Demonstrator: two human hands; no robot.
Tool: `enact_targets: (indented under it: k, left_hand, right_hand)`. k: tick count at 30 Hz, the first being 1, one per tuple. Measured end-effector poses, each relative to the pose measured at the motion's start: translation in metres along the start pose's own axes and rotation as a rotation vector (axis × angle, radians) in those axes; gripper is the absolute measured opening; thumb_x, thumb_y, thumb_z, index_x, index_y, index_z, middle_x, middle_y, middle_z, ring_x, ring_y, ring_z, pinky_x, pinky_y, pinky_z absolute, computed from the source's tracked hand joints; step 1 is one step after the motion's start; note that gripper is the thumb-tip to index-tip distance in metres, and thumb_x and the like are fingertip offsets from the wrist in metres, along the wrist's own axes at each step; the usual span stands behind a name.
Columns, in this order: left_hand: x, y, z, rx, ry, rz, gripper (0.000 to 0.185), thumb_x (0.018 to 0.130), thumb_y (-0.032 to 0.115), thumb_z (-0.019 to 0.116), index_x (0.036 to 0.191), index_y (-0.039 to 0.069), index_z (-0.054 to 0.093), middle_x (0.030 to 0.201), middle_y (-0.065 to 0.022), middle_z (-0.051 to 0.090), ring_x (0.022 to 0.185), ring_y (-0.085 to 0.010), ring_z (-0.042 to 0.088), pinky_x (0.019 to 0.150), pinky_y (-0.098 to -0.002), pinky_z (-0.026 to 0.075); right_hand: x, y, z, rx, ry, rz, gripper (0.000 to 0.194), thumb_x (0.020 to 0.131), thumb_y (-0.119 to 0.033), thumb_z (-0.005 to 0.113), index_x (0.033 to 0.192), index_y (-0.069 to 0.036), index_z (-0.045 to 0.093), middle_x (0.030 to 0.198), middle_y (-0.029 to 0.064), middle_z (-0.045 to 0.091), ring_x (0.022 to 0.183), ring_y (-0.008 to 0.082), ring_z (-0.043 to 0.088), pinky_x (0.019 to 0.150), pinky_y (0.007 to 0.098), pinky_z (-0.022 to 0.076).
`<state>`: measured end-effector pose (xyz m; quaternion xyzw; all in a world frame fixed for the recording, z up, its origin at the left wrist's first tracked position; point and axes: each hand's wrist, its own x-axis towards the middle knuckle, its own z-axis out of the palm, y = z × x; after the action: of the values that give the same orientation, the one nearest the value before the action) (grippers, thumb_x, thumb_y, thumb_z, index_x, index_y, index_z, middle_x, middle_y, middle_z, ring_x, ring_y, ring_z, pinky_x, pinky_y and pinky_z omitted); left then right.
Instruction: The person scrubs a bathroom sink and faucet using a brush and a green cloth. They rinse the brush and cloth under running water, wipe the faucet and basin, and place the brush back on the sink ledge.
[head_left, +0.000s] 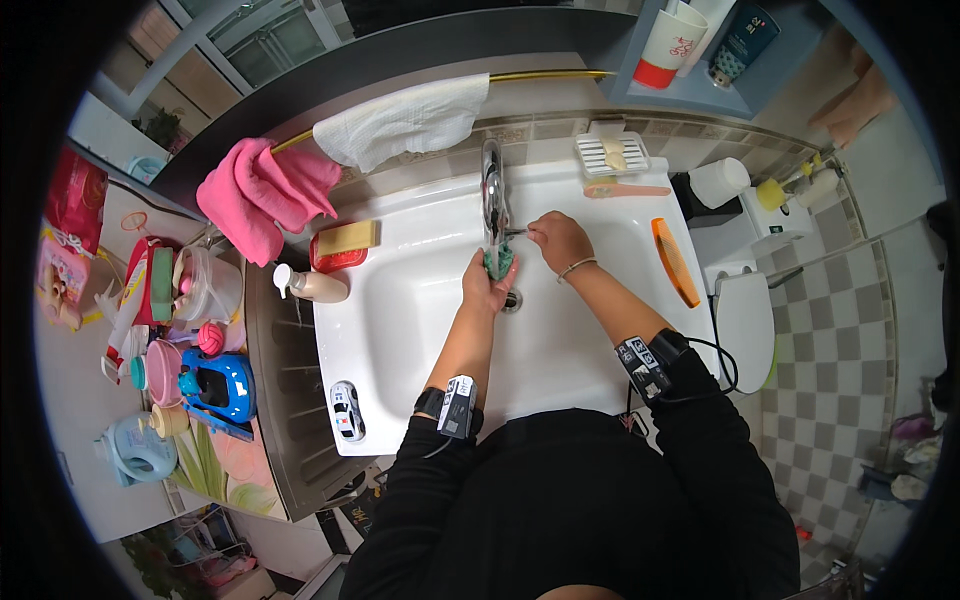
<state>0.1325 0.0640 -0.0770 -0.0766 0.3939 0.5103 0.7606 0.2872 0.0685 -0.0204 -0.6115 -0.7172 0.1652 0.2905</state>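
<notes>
My left hand (484, 291) is cupped around a green crumpled scrubber or cloth (499, 262), held right under the chrome faucet (491, 176). A stream of water seems to fall from the spout onto it. To the right, the fingers of my right hand (561, 241) close on the thin faucet lever (517, 232). Both hands are over the white washbasin (416, 315). Just below the left hand the round drain (512, 301) shows, partly hidden by the fingers.
An orange comb (675, 262), a soap rack (613, 154) and a pink-handled item (628, 191) lie on the right rim. At left are a pump bottle (319, 286), a yellow bar (347, 237) on a red dish, and a toy car (346, 411). Towels (409, 120) hang behind.
</notes>
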Motion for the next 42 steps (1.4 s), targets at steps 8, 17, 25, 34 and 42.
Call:
enact_targets:
  k: [8, 17, 25, 34, 42]
  left_hand:
    - [-0.006, -0.003, -0.004, 0.061, 0.022, -0.084, 0.019, 0.091, 0.017, 0.044, 0.096, 0.000, 0.052, 0.084, -0.0122, 0.058, 0.074, -0.0241, 0.060, 0.063, -0.0334, 0.056]
    - [-0.005, 0.006, -0.010, 0.104, -0.105, -0.177, 0.015, 0.091, 0.022, 0.046, 0.098, 0.010, 0.051, 0.085, -0.0076, 0.055, 0.065, -0.0185, 0.056, 0.049, -0.0242, 0.051]
    - [-0.003, 0.000, -0.002, 0.212, -0.030, 0.006, 0.025, 0.090, 0.015, 0.039, 0.104, -0.004, 0.047, 0.102, -0.0193, 0.051, 0.091, -0.0310, 0.055, 0.080, -0.0384, 0.052]
    - [0.000, -0.015, 0.023, 0.818, -0.073, 0.652, 0.038, 0.082, 0.009, 0.063, 0.109, -0.010, 0.044, 0.093, -0.0138, 0.058, 0.074, -0.0186, 0.061, 0.067, -0.0241, 0.053]
    - [0.013, -0.024, 0.022, 0.947, 0.112, 0.765, 0.036, 0.088, 0.030, 0.055, 0.104, -0.002, 0.054, 0.068, -0.0040, 0.055, 0.049, -0.0086, 0.048, 0.046, -0.0218, 0.041]
  right_hand:
    - [-0.002, -0.003, 0.001, 0.088, 0.032, 0.094, 0.014, 0.077, -0.019, 0.062, 0.084, -0.008, 0.067, 0.086, 0.0112, 0.061, 0.080, 0.0296, 0.058, 0.071, 0.0375, 0.0466]
    - [-0.006, -0.002, 0.004, 0.092, 0.077, 0.138, 0.018, 0.077, -0.021, 0.064, 0.085, -0.006, 0.066, 0.088, 0.0100, 0.061, 0.081, 0.0283, 0.058, 0.072, 0.0361, 0.0465]
    - [-0.004, 0.001, 0.000, 0.093, 0.101, 0.168, 0.018, 0.074, -0.027, 0.065, 0.080, -0.010, 0.067, 0.085, 0.0065, 0.061, 0.084, 0.0259, 0.057, 0.073, 0.0364, 0.0465]
    - [0.005, 0.005, -0.004, 0.061, 0.130, 0.175, 0.021, 0.074, -0.029, 0.065, 0.076, -0.008, 0.066, 0.082, 0.0065, 0.061, 0.079, 0.0271, 0.057, 0.070, 0.0369, 0.0458]
    - [0.004, 0.009, 0.000, 0.024, 0.201, 0.108, 0.023, 0.075, -0.031, 0.064, 0.076, -0.008, 0.066, 0.082, 0.0056, 0.061, 0.079, 0.0272, 0.057, 0.069, 0.0366, 0.0459]
